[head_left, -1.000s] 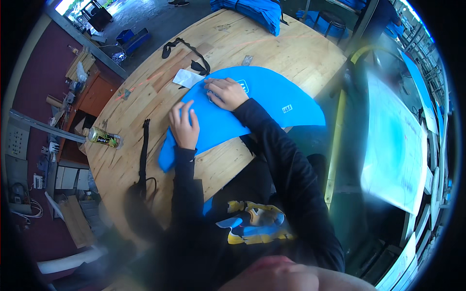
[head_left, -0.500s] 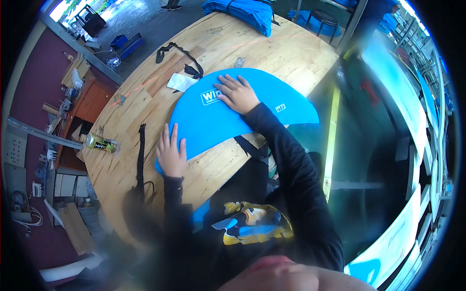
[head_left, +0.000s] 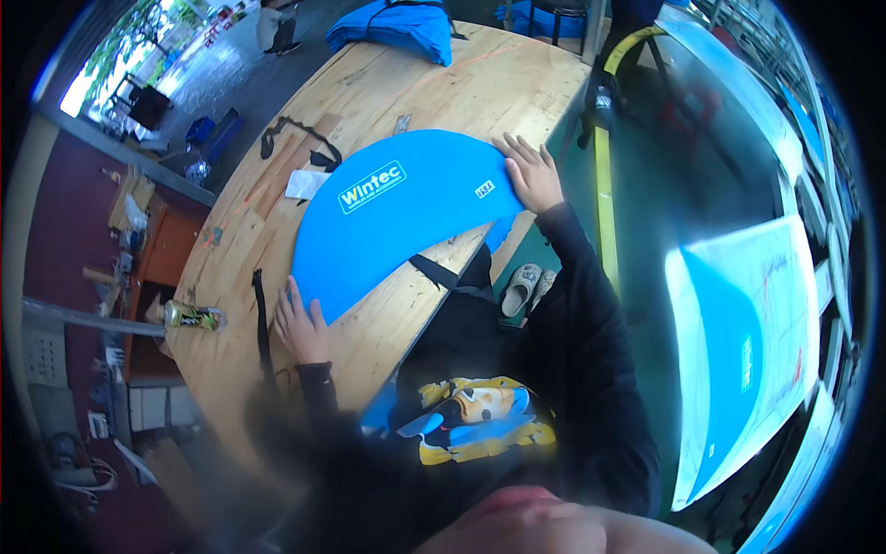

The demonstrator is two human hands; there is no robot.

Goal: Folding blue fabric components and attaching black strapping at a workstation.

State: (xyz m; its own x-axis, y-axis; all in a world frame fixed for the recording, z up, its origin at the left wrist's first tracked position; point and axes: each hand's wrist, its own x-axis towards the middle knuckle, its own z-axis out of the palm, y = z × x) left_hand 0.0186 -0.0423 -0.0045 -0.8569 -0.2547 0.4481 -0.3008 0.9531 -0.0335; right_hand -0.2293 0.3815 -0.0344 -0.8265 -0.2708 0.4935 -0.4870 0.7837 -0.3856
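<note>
A blue half-moon fabric cover [head_left: 406,212] with white print lies spread on the wooden table [head_left: 369,319]. My left hand [head_left: 300,323] rests at its lower left tip, fingers stretched over the edge. At its right end lies my right hand [head_left: 533,175], fingers extended and pressing flat near the border; part of that end hangs past the table edge. Beyond the cover's upper left edge are a white paper slip [head_left: 305,185] and a black strap [head_left: 300,137]. Another black strap [head_left: 261,314] lies beside my left hand.
A folded blue stack [head_left: 392,32] sits at the table's far edge, a drink bottle [head_left: 192,316] at its left. On the right stand a yellow bar [head_left: 603,198] and a panel sheet [head_left: 748,360] showing a blue shape. A clog [head_left: 520,290] is on the floor.
My right hand has slid from the cover's upper middle to its right end. My left hand stays at the lower left tip. The whole view has shifted.
</note>
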